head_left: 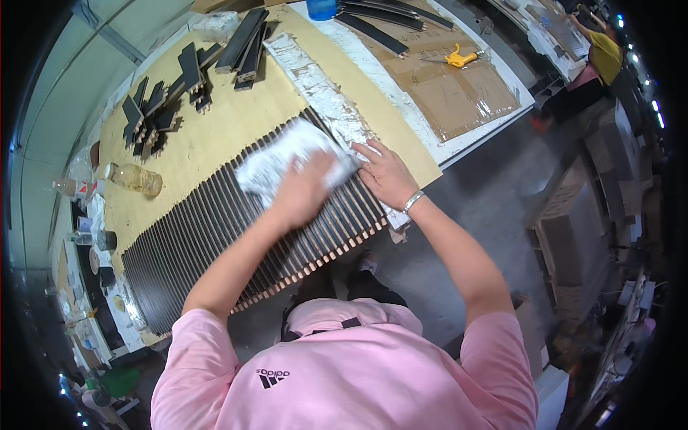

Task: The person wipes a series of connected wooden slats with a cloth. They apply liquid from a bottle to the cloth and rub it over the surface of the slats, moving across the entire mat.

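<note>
A long row of narrow dark slats with pale wooden ends lies side by side along the near part of the table. My left hand, blurred by motion, holds a crumpled white cloth down on the slats toward the row's right end. My right hand is open, fingers spread, pressing at the right end of the row beside a white-smeared wooden strip. That strip runs from the far side of the table down past my right hand. A bracelet is on my right wrist.
Loose dark slats lie in piles at the far left. Others rest on a cardboard sheet with a yellow-handled tool. A bottle of yellowish liquid lies at the left. A person is at the far right.
</note>
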A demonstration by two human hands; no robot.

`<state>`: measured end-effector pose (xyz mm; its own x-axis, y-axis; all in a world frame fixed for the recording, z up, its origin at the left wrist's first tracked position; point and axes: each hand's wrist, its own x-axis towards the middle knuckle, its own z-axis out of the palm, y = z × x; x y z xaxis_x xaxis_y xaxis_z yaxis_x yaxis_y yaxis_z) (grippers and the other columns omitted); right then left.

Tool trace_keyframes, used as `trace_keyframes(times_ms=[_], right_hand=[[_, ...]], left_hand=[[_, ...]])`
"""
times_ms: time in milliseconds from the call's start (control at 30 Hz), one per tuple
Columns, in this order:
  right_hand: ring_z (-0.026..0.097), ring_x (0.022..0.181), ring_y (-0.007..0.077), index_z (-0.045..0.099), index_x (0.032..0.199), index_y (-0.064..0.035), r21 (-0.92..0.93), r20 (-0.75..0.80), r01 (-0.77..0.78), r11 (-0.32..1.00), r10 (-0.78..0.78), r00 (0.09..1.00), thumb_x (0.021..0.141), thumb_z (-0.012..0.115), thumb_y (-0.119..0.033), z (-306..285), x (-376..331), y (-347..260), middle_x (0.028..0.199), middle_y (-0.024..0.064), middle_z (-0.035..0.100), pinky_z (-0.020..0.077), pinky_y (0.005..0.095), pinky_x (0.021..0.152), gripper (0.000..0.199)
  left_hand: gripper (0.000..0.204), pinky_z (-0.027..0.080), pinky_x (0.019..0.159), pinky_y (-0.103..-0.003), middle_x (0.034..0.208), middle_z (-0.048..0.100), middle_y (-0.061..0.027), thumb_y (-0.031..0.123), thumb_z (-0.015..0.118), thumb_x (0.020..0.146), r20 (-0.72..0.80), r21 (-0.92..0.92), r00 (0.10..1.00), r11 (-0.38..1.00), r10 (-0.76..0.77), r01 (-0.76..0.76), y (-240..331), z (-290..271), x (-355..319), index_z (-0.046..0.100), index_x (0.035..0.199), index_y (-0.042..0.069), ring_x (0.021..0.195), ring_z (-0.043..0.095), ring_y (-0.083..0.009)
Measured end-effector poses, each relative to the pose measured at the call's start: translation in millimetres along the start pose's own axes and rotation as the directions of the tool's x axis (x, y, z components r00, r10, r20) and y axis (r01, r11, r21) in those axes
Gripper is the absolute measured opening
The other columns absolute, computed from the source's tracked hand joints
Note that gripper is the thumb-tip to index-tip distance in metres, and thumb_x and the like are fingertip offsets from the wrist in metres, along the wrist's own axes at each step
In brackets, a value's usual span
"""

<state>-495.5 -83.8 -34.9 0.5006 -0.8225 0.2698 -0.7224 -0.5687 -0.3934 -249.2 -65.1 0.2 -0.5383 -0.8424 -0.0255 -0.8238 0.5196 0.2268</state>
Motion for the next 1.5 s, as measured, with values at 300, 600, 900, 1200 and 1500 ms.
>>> trace_keyframes(times_ms=[300,600,900,1200,1500], right_hand=[[0.038,0.141,0.0252,0.066,0.129,-0.0164,0.016,0.007,-0.005,1.0,0.005,1.0,0.099,0.051,-0.028,1,7,-11,0.15,-0.0013,0.048,0.0379,0.0443,0.11,0.035],[0.038,0.141,0.0261,0.066,0.13,-0.0171,0.008,0.056,-0.033,0.999,0.033,0.998,0.097,0.055,-0.026,0,6,-14,0.15,-0.0011,0.048,0.0371,0.0425,0.111,0.036],[0.037,0.142,0.0257,0.069,0.124,-0.0152,-0.003,0.116,-0.089,0.996,0.088,0.989,0.099,0.053,-0.027,-10,3,-11,0.151,-0.0009,0.047,0.0365,0.0426,0.111,0.032],[0.035,0.142,0.0251,0.062,0.134,-0.019,-0.03,0.123,-0.058,0.998,0.061,0.991,0.101,0.047,-0.03,-1,-4,3,0.15,0.0018,0.045,0.0348,0.047,0.111,0.039],[0.035,0.142,0.0243,0.063,0.134,-0.0201,0.034,0.12,-0.086,0.996,0.081,0.989,0.099,0.049,-0.028,-1,1,-1,0.152,-0.0031,0.044,0.0367,0.0464,0.11,0.038]], left_hand=[[0.051,0.02,0.119,-0.059,0.154,0.043,-0.0129,0.026,0.051,0.1,-0.208,0.02,0.968,0.989,-0.142,0.149,-51,-9,47,0.044,0.148,0.011,0.145,0.038,-0.0297],[0.053,0.023,0.119,-0.055,0.152,0.045,-0.0153,0.027,0.049,0.1,-0.234,-0.015,0.958,0.986,-0.167,0.168,-64,-9,58,0.042,0.149,0.009,0.145,0.037,-0.0285],[0.055,0.022,0.12,-0.054,0.155,0.043,-0.0101,0.023,0.058,0.096,-0.039,-0.08,0.999,0.996,0.022,-0.025,-20,-2,22,0.046,0.148,0.01,0.146,0.037,-0.0274],[0.055,0.025,0.119,-0.052,0.152,0.045,-0.0137,0.019,0.058,0.093,-0.001,-0.104,0.967,0.962,0.255,-0.254,19,8,1,0.047,0.146,0.008,0.144,0.039,-0.0288],[0.063,0.024,0.119,-0.053,0.151,0.045,-0.0196,0.013,0.062,0.089,-0.051,-0.159,0.991,0.979,0.121,-0.128,33,12,-5,0.042,0.148,0.004,0.142,0.04,-0.035]])
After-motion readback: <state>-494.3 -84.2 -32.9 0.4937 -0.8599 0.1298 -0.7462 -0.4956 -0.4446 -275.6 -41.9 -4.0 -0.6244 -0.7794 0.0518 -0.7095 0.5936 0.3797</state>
